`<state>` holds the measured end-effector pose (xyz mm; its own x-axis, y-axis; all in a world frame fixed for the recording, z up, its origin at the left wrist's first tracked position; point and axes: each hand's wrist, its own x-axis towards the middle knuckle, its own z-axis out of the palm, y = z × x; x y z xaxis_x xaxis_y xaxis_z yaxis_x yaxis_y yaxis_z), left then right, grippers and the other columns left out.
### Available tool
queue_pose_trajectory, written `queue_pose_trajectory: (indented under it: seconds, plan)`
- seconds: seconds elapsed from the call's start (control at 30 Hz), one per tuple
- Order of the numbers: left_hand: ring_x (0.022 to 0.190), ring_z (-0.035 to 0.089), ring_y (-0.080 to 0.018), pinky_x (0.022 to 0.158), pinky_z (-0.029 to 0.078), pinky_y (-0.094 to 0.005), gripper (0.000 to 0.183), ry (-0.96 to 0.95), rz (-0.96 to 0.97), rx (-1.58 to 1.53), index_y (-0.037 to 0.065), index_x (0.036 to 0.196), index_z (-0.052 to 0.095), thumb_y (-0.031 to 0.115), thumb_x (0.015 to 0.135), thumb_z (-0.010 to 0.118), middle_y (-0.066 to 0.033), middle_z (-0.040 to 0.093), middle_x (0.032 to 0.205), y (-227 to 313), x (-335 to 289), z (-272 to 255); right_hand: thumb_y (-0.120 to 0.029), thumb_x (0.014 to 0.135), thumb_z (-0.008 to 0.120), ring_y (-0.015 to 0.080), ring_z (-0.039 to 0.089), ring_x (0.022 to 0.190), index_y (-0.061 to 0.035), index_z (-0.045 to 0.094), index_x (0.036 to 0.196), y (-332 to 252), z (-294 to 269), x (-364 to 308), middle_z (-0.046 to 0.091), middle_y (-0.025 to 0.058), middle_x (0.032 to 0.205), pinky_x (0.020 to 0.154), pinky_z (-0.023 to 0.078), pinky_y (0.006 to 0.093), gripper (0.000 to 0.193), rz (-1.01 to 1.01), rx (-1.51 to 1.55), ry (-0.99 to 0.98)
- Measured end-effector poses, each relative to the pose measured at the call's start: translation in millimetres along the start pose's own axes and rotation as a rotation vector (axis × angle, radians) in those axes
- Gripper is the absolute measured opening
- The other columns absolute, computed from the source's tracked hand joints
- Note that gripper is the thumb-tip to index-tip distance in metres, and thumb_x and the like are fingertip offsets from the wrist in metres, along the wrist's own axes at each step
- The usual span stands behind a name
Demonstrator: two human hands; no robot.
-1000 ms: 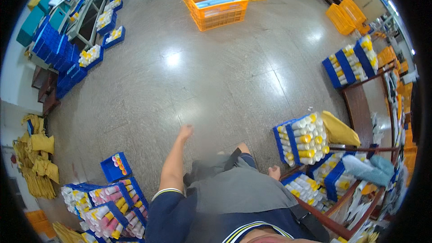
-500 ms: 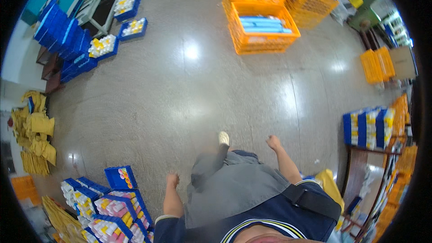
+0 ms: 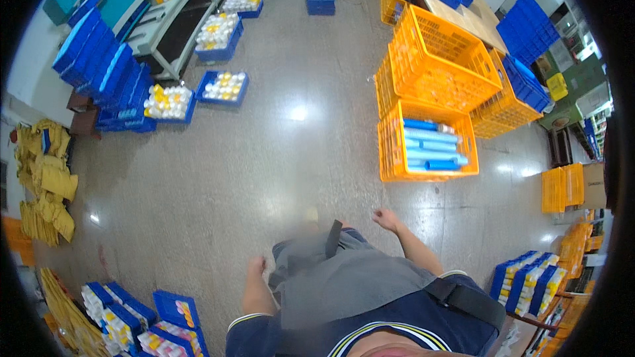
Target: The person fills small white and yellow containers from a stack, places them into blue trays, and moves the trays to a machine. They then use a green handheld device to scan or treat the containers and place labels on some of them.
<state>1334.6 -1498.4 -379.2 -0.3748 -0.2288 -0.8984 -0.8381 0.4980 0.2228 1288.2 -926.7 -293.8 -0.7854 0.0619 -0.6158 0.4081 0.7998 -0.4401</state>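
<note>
My left hand (image 3: 256,266) hangs low beside the grey apron (image 3: 331,277), its fingers loosely curled in with nothing showing in them. Further forward on the other side, my right hand (image 3: 385,218) is also curled closed, and no object sticks out of it. Neither hand touches anything. Closest to the right hand stands an orange plastic crate (image 3: 428,177) holding light and dark blue tubes. Behind it rises a stack topped by another orange crate (image 3: 450,59).
Blue trays of white and yellow bottles (image 3: 223,87) line the floor at left, below a machine frame (image 3: 178,30). Blue bins (image 3: 109,82) stack beside them. Yellow sacks (image 3: 49,178) lie far left. More filled trays (image 3: 169,337) stand near left and others (image 3: 526,281) near right.
I have walked forward: the orange crates and the left trays are nearer and lower in view. More trays and a table show at the far end. Both hands remain closed.
</note>
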Motion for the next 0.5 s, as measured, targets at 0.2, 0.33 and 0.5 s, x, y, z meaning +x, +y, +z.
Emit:
queue_pose_trajectory:
  seconds: [0.2, 0.33, 0.5]
  plan:
    - [0.101, 0.066, -0.0245, 0.087, 0.053, -0.0373, 0.042, 0.200, 0.718, -0.083, -0.001, 0.125, 0.061, 0.026, 0.093, 0.065, -0.0155, 0.069, 0.109, 455.6, 96.4, -61.0, -0.027, 0.086, 0.062, 0.0271, 0.068, 0.069, 0.0024, 0.072, 0.086, 18.2, -59.9, 53.3, 0.071, 0.0169, 0.079, 0.066, 0.053, 0.0421, 0.031, 0.415, 0.137, -0.114]
    - [0.103, 0.065, -0.0276, 0.089, 0.052, -0.0393, 0.043, 0.236, 0.933, -0.023, 0.003, 0.126, 0.061, 0.028, 0.091, 0.067, -0.0161, 0.068, 0.116, 644.2, 125.0, -89.2, -0.027, 0.085, 0.062, 0.0283, 0.068, 0.071, 0.0027, 0.071, 0.084, -5.2, -98.7, 151.3, 0.071, 0.0184, 0.081, 0.066, 0.053, 0.0418, 0.031, 0.462, 0.198, -0.073]
    - [0.093, 0.066, -0.0295, 0.080, 0.051, -0.0425, 0.035, 0.216, 0.590, 0.058, 0.003, 0.115, 0.067, 0.026, 0.088, 0.063, -0.0170, 0.071, 0.103, 682.3, 182.1, -143.3, -0.027, 0.084, 0.062, 0.0302, 0.070, 0.076, 0.0033, 0.072, 0.091, -55.3, -191.4, 359.4, 0.071, 0.0201, 0.084, 0.070, 0.054, 0.0417, 0.032, 0.509, 0.379, -0.137]
